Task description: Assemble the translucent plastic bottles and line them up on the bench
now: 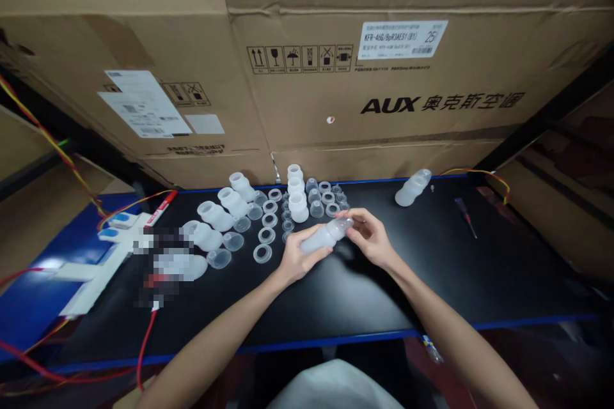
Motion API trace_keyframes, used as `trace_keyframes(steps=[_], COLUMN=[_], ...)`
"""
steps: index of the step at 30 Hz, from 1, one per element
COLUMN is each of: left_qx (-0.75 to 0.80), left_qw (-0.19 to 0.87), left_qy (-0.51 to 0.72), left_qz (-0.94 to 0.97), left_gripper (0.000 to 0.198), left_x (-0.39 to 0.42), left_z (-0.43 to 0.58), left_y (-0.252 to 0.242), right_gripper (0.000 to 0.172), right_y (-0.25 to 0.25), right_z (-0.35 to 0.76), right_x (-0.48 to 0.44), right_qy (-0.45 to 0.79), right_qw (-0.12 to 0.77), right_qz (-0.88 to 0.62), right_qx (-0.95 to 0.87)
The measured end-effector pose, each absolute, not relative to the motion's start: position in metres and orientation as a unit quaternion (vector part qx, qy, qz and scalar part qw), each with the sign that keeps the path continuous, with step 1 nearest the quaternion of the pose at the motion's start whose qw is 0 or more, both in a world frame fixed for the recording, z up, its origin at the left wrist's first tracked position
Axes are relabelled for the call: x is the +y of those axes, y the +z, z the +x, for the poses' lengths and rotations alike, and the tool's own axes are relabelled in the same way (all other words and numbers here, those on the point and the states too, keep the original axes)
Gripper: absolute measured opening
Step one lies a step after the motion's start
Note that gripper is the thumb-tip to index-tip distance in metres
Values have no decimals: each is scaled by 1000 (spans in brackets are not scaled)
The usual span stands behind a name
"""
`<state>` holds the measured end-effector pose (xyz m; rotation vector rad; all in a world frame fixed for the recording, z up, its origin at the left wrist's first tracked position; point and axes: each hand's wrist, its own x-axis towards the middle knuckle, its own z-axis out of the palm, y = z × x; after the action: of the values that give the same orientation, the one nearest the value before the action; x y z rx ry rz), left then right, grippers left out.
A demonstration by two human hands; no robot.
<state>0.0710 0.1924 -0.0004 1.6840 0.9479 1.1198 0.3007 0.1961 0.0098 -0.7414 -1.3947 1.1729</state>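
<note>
My left hand is wrapped round the body of a frosted white baby bottle, tilted with its top toward the right. At that end, the fingers of my right hand close on the clear cap. Left of my hands, open bottle bodies stand or lean in a slanting row, with clear domed caps beside them. Collar rings form a column nearer my left hand. Behind the held bottle are stacked-looking white bottle bodies, nipples and more rings.
A capped bottle stands at the back right of the black table. Farther right lies a screwdriver. A white power strip with red cables is on the left. Large cardboard boxes wall off the back.
</note>
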Motion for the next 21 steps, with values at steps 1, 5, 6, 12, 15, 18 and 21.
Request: trace_keyframes(steps=[1, 5, 6, 12, 15, 18, 21], left_qx=[377, 381, 386, 423, 420, 416, 416], left_qw=[461, 475, 455, 210, 160, 152, 139], left_qy=[439, 416, 406, 335, 328, 309, 300], left_qz=[672, 675, 692, 815, 831, 842, 847], left_gripper=[51, 53, 52, 38, 44, 50, 52], left_x=[192, 187, 185, 180, 186, 191, 192], left_z=[72, 83, 86, 90, 85, 82, 82], left_y=[1, 1, 0, -10, -13, -13, -11], right_gripper=[32, 39, 40, 42, 44, 49, 50], right_y=[11, 15, 16, 21, 20, 19, 19], right_z=[301, 301, 301, 311, 323, 329, 326], right_x=[197, 200, 201, 205, 211, 215, 213], right_qy=[501, 537, 546, 527, 470, 427, 428], right_qw=[551, 541, 534, 515, 561, 587, 582], right_qz=[-310, -307, -311, -362, -395, -421, -416], right_qx=[-591, -570, -566, -571, -555, -545, -553])
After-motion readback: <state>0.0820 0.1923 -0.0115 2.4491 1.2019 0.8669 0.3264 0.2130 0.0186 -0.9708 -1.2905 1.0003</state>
